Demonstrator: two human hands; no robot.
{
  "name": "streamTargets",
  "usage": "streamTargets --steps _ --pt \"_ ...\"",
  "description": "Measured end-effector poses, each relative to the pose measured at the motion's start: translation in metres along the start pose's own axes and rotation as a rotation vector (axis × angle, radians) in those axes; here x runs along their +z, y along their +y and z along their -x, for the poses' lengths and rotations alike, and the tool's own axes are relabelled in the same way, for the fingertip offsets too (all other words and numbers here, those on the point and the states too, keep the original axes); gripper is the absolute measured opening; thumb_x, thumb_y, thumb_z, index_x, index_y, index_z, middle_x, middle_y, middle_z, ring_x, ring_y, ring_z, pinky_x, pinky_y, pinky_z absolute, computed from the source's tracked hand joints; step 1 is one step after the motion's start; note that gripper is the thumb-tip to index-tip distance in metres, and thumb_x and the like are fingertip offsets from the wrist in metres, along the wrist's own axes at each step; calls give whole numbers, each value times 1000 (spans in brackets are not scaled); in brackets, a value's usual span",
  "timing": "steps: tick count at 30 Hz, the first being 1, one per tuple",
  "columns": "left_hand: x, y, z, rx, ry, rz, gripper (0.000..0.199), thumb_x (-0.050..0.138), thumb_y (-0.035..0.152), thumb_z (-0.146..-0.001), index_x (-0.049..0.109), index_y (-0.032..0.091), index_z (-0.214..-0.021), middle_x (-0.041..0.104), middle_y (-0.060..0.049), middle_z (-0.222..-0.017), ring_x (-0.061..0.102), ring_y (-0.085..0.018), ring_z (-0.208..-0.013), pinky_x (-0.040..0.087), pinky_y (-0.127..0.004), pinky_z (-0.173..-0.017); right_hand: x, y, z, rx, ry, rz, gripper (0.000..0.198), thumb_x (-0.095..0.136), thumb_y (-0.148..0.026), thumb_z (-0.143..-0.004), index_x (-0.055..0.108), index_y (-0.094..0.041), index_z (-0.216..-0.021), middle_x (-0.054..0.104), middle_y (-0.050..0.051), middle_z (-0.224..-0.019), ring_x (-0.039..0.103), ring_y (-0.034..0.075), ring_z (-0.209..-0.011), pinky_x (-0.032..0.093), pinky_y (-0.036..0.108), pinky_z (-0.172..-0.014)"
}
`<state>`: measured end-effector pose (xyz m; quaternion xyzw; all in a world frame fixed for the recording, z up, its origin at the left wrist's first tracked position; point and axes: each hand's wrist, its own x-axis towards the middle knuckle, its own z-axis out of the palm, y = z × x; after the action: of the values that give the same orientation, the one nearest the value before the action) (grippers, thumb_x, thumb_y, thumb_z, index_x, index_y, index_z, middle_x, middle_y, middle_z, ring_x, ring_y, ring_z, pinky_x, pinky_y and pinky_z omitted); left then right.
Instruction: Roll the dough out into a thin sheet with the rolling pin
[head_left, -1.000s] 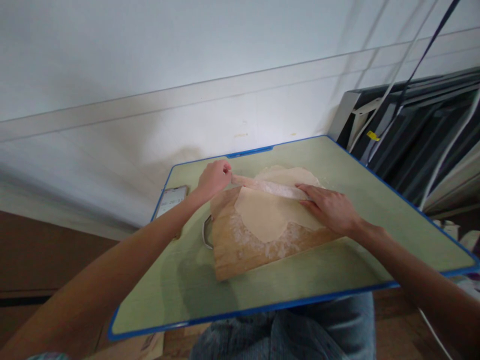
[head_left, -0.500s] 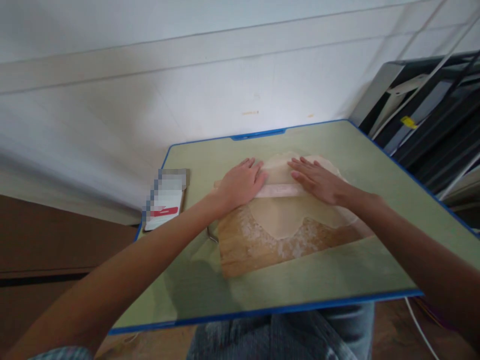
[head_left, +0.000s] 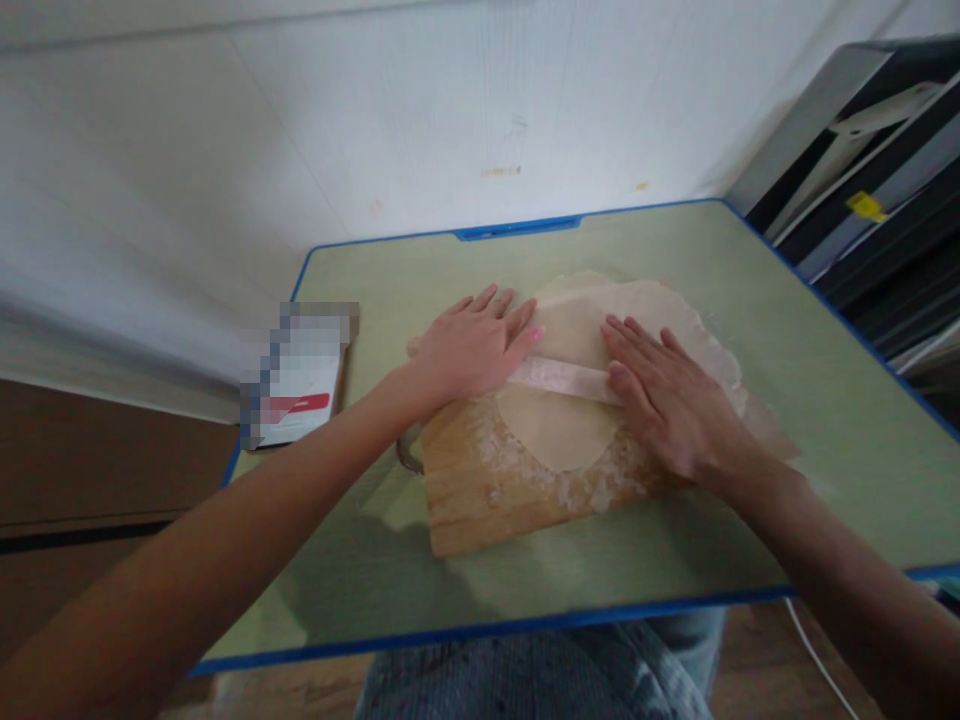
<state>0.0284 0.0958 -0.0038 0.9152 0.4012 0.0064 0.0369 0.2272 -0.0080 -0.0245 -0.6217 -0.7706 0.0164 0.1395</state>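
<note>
A pale rolling pin [head_left: 564, 378] lies across a wide, thin sheet of dough [head_left: 559, 432] with uneven edges. Under the dough is a wooden cutting board [head_left: 469, 510], dusted with white flour [head_left: 581, 488] along its near part. Flat over the pin's left part rests my left hand [head_left: 480, 345], fingers stretched out and slightly spread. My right hand [head_left: 667, 400] lies flat over the pin's right part, fingers extended past it above the dough. Neither hand is wrapped round the pin. The pin's right end is hidden beneath my right hand.
The light green table [head_left: 360, 590] has a blue rim and stands against a white wall [head_left: 420, 120]. At its left edge lies a blurred flat item [head_left: 300, 375] with a red band. Dark flat panels [head_left: 885, 220] lean at the right. A white cable [head_left: 821, 655] hangs at lower right.
My right hand has come nearer to me, and the pin now slants down to the right. My left hand stays on the pin, its fingers more spread. The view has tilted downward.
</note>
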Motion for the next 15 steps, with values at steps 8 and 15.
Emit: streamTargets --steps 8,15 --pt "0 11 31 -1 32 -45 49 24 37 -99 34 17 -143 37 -8 -148 31 -23 -137 26 -38 -111 -1 -31 25 -54 117 55 52 25 -25 -93 46 6 -130 47 25 -136 41 28 -130 37 43 -107" --pt "0 13 56 78 96 -42 49 20 36 -99 40 18 -140 34 -6 -150 28 -23 -139 23 -41 -113 3 -45 50 -108 204 114 48 34 -20 -90 45 2 -131 45 21 -139 40 27 -131 40 44 -104"
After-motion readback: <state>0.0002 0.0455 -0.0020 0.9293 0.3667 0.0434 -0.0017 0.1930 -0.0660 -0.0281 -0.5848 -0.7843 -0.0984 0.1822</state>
